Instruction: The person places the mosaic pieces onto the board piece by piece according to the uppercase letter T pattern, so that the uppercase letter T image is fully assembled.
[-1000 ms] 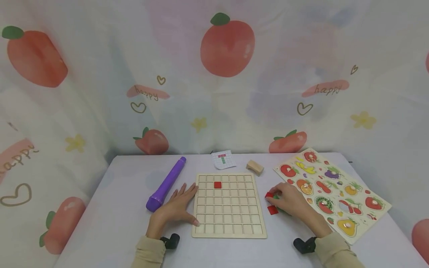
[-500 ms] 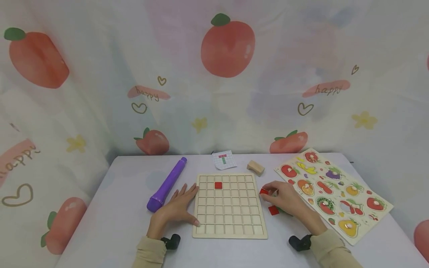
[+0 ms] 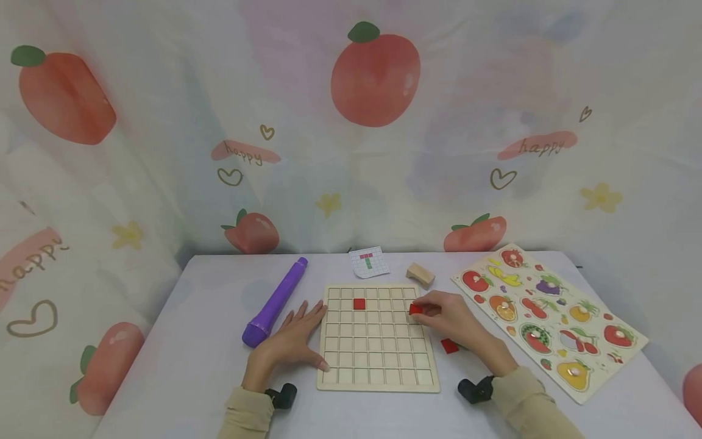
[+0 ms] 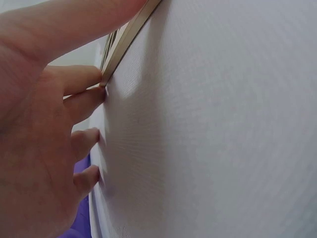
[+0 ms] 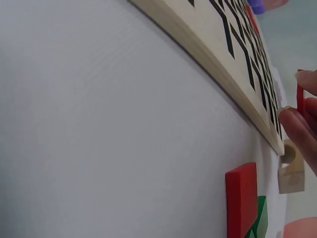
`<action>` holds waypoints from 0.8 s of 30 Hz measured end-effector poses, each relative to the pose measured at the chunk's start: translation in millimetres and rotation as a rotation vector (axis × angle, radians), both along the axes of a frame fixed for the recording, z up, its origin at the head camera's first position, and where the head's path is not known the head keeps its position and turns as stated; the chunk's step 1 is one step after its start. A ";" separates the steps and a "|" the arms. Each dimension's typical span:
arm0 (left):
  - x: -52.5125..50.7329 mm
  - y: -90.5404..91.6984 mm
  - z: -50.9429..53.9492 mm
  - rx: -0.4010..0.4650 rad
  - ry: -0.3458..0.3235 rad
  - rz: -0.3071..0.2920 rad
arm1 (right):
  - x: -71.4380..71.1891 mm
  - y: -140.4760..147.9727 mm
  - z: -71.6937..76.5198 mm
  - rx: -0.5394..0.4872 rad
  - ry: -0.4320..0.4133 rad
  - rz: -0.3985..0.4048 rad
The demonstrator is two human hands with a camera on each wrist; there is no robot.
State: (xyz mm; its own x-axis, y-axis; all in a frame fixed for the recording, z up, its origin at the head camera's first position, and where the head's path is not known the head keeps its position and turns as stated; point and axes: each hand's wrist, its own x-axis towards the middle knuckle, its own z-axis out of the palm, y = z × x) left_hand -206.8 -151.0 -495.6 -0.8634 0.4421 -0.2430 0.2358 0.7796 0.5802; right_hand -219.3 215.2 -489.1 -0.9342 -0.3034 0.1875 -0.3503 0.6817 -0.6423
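A pale wooden grid board [image 3: 378,386] lies on the white table, with one red square tile [image 3: 359,303] in its second row. My left hand [image 3: 292,342] rests spread at the board's left edge, thumb at the lower corner; in the left wrist view its fingertips [image 4: 96,79] touch the edge. My right hand [image 3: 452,317] pinches a red tile [image 3: 415,309] over the board's upper right edge. The right wrist view shows that pinched tile [image 5: 300,93] held between thumb and fingers. Below the right hand lie another red tile [image 3: 450,346] and green pieces [image 5: 262,216].
A purple microphone-shaped object [image 3: 274,303] lies left of the board. Behind the board are a paper card [image 3: 369,262] with a red and green T pattern and a notched wooden block [image 3: 420,275]. A fruit puzzle board [image 3: 548,317] lies at the right.
My right hand has moved left with the pinched red tile, from beside the board to over its right edge. My left hand has stayed at the board's left edge.
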 end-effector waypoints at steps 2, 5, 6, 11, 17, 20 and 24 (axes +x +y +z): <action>0.1 -0.1 0.8 -0.002 -0.001 0.001 | -3.8 -4.6 -0.3 0.000 0.022 0.016; 0.5 0.0 2.2 -0.001 -0.003 0.000 | -9.2 -11.3 -1.6 -0.002 0.030 0.027; 0.6 0.0 2.3 0.001 -0.003 0.000 | -10.7 -13.5 -1.5 0.000 0.029 0.030; 1.2 -0.2 2.2 0.005 -0.006 -0.004 | -17.2 -24.2 -1.0 0.001 -0.018 0.051; 1.7 -0.8 2.0 0.003 -0.008 0.003 | -28.6 -37.0 -4.2 -0.022 -0.036 0.115; 0.8 -0.8 1.5 0.000 -0.001 0.002 | -32.9 -42.2 -4.5 -0.018 -0.047 0.135; -0.8 -1.0 -0.4 -0.003 -0.001 -0.002 | -39.0 -48.9 -5.0 0.007 -0.035 0.156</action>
